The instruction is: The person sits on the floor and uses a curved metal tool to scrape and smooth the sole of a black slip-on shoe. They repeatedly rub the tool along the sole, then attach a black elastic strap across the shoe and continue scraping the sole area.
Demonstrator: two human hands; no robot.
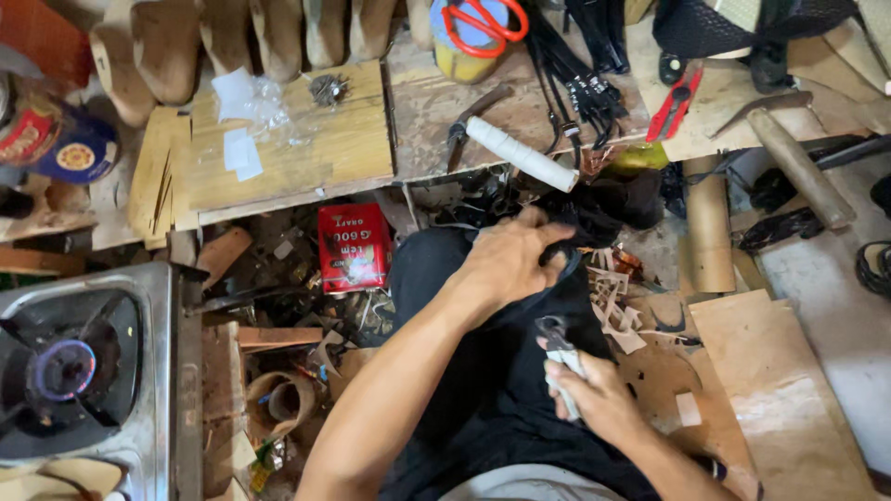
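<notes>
A dark black leather shoe upper (594, 218), limp and unfinished, sat on the worker's lap at centre, with shaping apparently only partly done. The left hand (510, 260) clenched its edge; the right hand (599, 399), at five o'clock, gripped metal pincers with taped handles (560, 353). A red rectangular tin (354, 248) lay at nine o'clock, a lit gas burner (63, 369) beyond.

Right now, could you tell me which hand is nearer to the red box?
Left. The left hand grips black material just right of the red box; the right hand holds pliers lower down, farther away.
</notes>
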